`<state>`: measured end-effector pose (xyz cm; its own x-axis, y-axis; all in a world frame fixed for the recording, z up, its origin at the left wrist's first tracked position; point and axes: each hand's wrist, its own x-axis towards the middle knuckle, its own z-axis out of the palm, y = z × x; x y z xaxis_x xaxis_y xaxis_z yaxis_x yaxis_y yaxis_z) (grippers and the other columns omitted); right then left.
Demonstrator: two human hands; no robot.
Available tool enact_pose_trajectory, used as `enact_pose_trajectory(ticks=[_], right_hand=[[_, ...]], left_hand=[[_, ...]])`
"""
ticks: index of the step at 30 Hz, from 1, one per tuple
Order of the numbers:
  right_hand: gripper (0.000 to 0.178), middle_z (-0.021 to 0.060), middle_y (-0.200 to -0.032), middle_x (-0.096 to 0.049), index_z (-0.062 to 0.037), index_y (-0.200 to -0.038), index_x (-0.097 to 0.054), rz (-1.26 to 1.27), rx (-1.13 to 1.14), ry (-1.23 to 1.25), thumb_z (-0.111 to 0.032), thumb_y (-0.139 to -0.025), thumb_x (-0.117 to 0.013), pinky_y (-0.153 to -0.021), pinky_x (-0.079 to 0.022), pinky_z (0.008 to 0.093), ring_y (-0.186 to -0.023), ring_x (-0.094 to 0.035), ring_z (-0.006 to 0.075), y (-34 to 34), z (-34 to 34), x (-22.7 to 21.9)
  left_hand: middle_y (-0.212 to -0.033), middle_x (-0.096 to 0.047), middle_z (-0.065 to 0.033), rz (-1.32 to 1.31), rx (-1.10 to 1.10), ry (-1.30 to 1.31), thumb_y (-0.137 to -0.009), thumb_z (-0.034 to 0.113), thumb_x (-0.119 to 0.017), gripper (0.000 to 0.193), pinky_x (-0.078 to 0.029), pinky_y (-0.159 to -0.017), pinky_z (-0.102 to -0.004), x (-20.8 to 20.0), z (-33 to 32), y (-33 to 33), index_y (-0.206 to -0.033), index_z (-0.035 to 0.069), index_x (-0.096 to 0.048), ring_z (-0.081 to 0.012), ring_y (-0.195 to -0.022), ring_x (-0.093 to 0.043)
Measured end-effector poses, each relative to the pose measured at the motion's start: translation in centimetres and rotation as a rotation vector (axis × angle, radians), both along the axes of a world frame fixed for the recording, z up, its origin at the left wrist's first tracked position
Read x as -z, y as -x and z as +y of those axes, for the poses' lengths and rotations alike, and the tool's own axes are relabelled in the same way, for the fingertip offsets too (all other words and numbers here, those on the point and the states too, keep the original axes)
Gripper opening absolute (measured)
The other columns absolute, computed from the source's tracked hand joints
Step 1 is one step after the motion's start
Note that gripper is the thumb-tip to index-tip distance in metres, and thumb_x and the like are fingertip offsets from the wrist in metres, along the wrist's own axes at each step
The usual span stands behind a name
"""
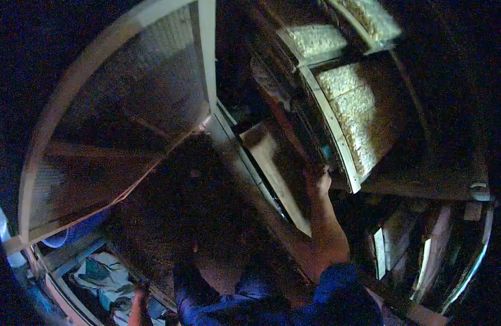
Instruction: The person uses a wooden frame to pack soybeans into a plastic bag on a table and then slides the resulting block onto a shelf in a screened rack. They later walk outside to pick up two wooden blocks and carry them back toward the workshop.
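Note:
My right arm reaches forward in dim light, and my right hand (323, 178) is at the lower end of a long pale wooden strip (333, 127). Its fingers look curled, but what they hold is lost in shadow; a small teal patch (327, 151) shows just beyond them. Behind the strip sits a panel of pale, lumpy, comb-like material (351, 100), lit brightly on its left part. Low on the left, my left hand (141, 292) hangs beside a wooden crate (71, 299) with crumpled white and green cloth (104, 274) in it. Its fingers are too dark to make out.
A large wooden-framed mesh door (114, 81) stands on the left, with a cord (132, 190) across it. A wooden board (272, 165) leans left of my right arm. More pale panels (318, 41) show at the top; upright slats (380, 252) stand at lower right.

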<state>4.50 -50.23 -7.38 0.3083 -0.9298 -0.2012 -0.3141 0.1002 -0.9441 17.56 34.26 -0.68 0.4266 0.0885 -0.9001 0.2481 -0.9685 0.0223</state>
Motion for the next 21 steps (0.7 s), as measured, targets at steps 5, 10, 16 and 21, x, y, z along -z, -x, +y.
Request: enact_pose_trajectory(ticks=[5,10,16,21], right_hand=[[0.032,0.0146,-0.083,-0.063,-0.0003,-0.097,-0.059,1.028,-0.531,0.668,-0.031,-0.089,-0.055,-0.065,-0.050,0.0391,-0.071,-0.059,0.0261,-2.1,14.7,-0.9],[0.031,0.0144,-0.088,-0.063,-0.0014,-0.097,-0.061,0.729,-0.949,0.115,-0.031,-0.086,-0.056,-0.070,-0.049,0.0392,-0.078,-0.059,0.0265,-1.7,33.4,-6.3],[0.031,0.0142,-0.094,-0.063,-0.0028,-0.097,-0.063,0.822,-1.430,-0.126,-0.030,-0.084,-0.058,-0.076,-0.048,0.0393,-0.086,-0.059,0.0270,-3.0,42.1,-10.5],[0.030,0.0141,-0.100,-0.064,-0.0039,-0.098,-0.064,0.902,-1.496,0.118,-0.029,-0.081,-0.059,-0.081,-0.048,0.0394,-0.093,-0.059,0.0274,-5.0,35.1,-9.3]], left_hand=[[-0.131,-0.048,-0.0156,0.059,0.243,-0.260,-0.092,0.016,-0.040,0.036,-0.037,-0.101,-0.0414,-5.0,7.8,3.8,-0.126,0.006,-0.048,-0.0288,-0.123,-0.043],[-0.121,-0.047,-0.0089,-0.727,-1.015,0.447,-0.092,0.032,-0.043,0.047,-0.038,-0.081,-0.0367,-6.1,13.2,0.6,-0.133,0.009,-0.040,-0.0227,-0.102,-0.046],[-0.151,-0.020,-0.0063,-1.366,-1.116,0.627,-0.094,0.038,-0.041,0.060,-0.019,-0.109,-0.0411,-14.0,24.9,-11.0,-0.146,0.013,-0.022,-0.0220,-0.135,-0.024],[-0.153,-0.013,-0.0063,-1.743,-0.915,0.573,-0.093,0.052,-0.036,0.069,-0.006,-0.111,-0.0509,-24.1,28.9,-20.2,-0.146,0.012,-0.018,-0.0242,-0.141,-0.011]])
